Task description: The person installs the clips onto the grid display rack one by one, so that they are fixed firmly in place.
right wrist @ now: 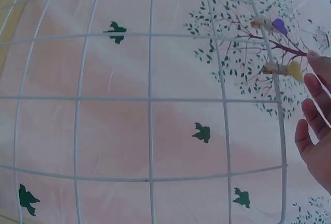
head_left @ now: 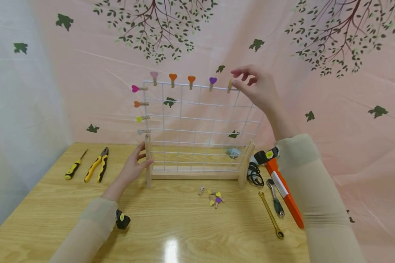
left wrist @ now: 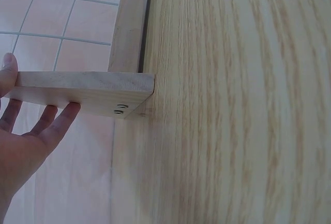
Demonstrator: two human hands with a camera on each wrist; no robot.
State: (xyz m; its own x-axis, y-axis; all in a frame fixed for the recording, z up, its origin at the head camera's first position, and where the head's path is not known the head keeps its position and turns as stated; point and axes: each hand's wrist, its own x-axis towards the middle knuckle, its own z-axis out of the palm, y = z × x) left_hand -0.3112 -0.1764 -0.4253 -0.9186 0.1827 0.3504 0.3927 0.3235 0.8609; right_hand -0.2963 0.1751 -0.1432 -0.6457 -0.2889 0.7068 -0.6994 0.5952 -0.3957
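Note:
A white wire grid (head_left: 197,117) stands upright in a wooden base (head_left: 195,175). My left hand (head_left: 134,166) grips the base's left side post (left wrist: 88,87), thumb on one face and fingers on the other. Up at the grid's top right corner is my right hand (head_left: 255,86). Its thumb and fingers are parted beside a yellow heart clothespin (right wrist: 295,71), which is clipped to the top wire. Further along that wire sit a purple heart clothespin (head_left: 213,81), two orange ones and a pink one (head_left: 154,76). Several more, including a magenta one (head_left: 135,88), line the left edge.
Loose small clothespins (head_left: 216,199) lie in front of the base. At left are a screwdriver (head_left: 73,170) and pliers (head_left: 98,166). A gold wrench (head_left: 271,215), a ratchet (head_left: 276,201), an orange level (head_left: 288,197) and a black cord (head_left: 255,175) lie at right.

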